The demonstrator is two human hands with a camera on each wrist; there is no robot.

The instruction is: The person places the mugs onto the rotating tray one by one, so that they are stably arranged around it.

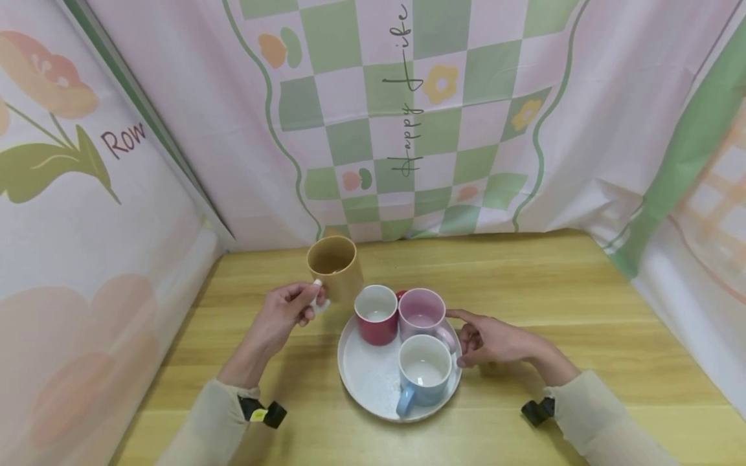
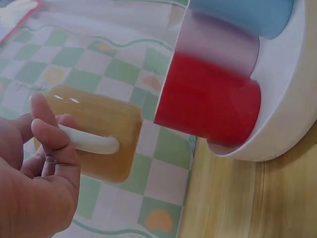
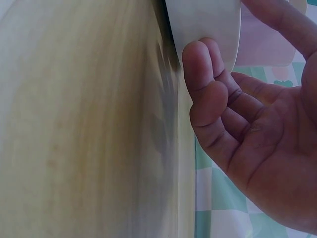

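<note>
My left hand (image 1: 291, 305) pinches the white handle (image 2: 96, 143) of a mustard-yellow mug (image 1: 347, 283), held upright just past the far left of a round white tray (image 1: 364, 383). On that tray stand three mugs: a red one (image 1: 377, 330) with a white inside, a pink one (image 1: 421, 309), and a light blue one (image 1: 430, 392) whose handle points toward me. At the tray's right rim is my right hand (image 1: 495, 338), with its index finger stretched toward the pink mug and the other fingers bent loosely by the tray's side (image 3: 210, 22).
The tray sits on a wood-grain table (image 1: 524, 421). A checkered cloth backdrop (image 1: 431, 136) hangs along the table's back edge, and printed cloth walls (image 1: 87, 259) enclose the left and right sides. Behind the red and pink mugs, a bit of red (image 1: 401, 294) shows.
</note>
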